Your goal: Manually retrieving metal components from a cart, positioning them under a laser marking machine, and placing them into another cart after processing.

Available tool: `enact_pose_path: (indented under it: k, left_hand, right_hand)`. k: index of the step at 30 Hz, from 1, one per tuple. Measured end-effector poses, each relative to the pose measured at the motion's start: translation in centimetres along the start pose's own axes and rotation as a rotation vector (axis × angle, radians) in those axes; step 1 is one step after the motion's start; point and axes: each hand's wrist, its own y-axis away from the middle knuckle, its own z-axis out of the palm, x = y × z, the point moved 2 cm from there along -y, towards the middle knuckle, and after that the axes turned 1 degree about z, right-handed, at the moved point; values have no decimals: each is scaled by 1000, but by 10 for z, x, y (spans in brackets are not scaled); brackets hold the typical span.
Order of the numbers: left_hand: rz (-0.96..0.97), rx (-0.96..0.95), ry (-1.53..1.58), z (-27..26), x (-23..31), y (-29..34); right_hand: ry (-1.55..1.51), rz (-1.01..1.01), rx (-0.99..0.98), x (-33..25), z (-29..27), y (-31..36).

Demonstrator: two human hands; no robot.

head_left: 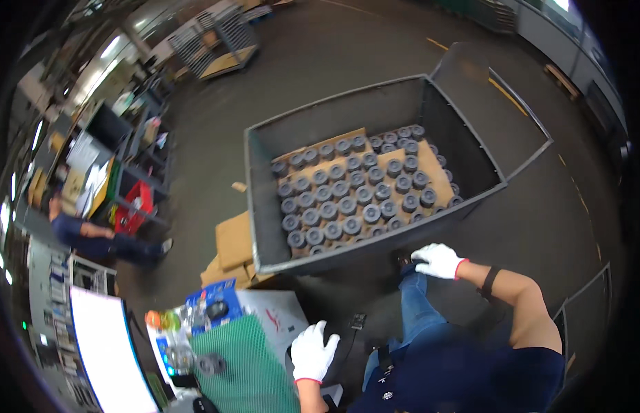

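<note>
My left hand [314, 352], in a white glove, hovers beside the green mesh mat [245, 354] on the workbench. Its fingers are spread and nothing shows in them. A single dark grey round part [211, 364] lies on that mat. My right hand [439, 261], also gloved in white, is just off the near side of a big grey crate [375, 258]; the fingers look loosely stretched, holding nothing visible. Inside the crate, rows of grey cylindrical parts [347, 206] stand on brown cardboard [437, 173].
Folded cardboard [234, 241] leans beside the crate's left side. On the bench are an orange-capped bottle [153, 319], a black mouse [217, 310] and a bright screen [110, 351]. A co-worker [86, 234] is at shelving on the left. A wire cart [220, 41] stands far back.
</note>
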Motion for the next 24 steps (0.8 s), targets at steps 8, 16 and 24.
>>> enact_pose_path:
  k: [8,16,24]
  left_hand:
    - [418,-600,102,32,135,-352]
    - [560,-479,96,250,203,-656]
    - [608,-393,-117,425,281,-776]
  right_hand:
    - [53,290,-3,264,-60,-143]
    - [101,501,-145,433,-9,-298]
    - [164,507,-49,513,65,-351]
